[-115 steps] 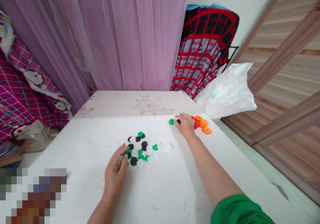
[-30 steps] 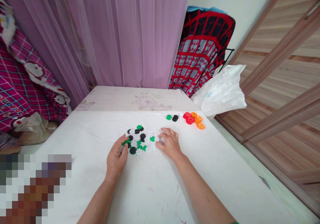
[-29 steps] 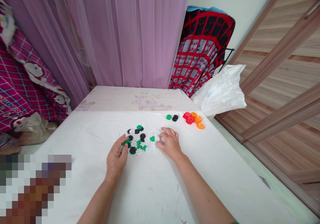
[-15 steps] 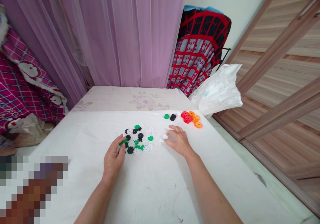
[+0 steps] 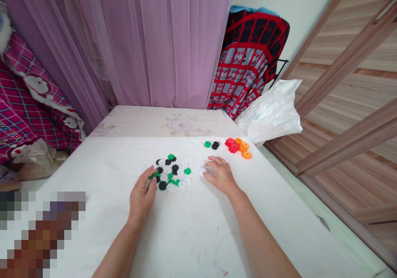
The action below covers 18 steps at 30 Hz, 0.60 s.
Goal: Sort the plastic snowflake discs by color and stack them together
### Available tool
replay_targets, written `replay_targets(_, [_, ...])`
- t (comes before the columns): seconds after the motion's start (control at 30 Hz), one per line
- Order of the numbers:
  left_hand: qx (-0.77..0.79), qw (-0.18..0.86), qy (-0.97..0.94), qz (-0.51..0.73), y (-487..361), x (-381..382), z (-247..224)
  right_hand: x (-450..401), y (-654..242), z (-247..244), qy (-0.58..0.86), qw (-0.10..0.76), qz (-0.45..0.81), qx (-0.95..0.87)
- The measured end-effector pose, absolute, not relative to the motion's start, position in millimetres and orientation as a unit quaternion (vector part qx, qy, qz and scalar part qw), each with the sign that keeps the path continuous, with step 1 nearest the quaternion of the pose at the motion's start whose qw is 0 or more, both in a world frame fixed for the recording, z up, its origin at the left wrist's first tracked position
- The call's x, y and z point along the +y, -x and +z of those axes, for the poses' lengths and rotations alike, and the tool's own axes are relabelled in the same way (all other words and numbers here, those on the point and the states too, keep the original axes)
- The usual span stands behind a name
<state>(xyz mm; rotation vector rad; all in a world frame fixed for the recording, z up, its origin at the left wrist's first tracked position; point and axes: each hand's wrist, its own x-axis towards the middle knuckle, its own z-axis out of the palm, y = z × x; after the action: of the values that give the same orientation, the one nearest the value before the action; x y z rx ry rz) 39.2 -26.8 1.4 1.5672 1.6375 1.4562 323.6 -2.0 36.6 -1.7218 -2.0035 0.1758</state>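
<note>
A loose pile of white, black and green notched discs (image 5: 175, 169) lies on the white tablecloth. At its left edge is my left hand (image 5: 143, 194), thumb and fingers curved around a green disc (image 5: 153, 174) and black ones. My right hand (image 5: 221, 175) rests to the right of the pile, its thumb and index finger at a white disc (image 5: 202, 171). Farther back sit a green disc (image 5: 207, 144), black discs (image 5: 215, 145), red discs (image 5: 232, 145) and orange discs (image 5: 245, 147).
A white plastic bag (image 5: 269, 112) stands at the table's back right corner. Purple curtains (image 5: 155, 42) hang behind the table (image 5: 182, 236). Wooden doors (image 5: 347, 104) are on the right, and a pink checked cloth (image 5: 34, 100) is on the left.
The white disc by my right thumb sits slightly farther left relative to the hand. Both hands otherwise keep nearly the same places, and the whole view has shifted slightly.
</note>
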Motion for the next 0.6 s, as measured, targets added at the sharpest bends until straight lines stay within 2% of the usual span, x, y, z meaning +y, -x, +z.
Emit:
replay_targets(0.13, [0.598, 0.227, -0.563, 0.523, -39, -27, 1, -3, -305, 42, 0.607, 0.227, 0.039, -0.76])
replay_targets(0.3, [0.597, 0.224, -0.564, 0.525, -39, -26, 1, -1, -270, 47, 0.6, 0.164, 0.026, -0.783])
replay_targets(0.6, [0.588, 0.216, -0.569, 0.533, -40, -25, -1, 10, -249, 45, 0.647, 0.141, 0.077, -0.746])
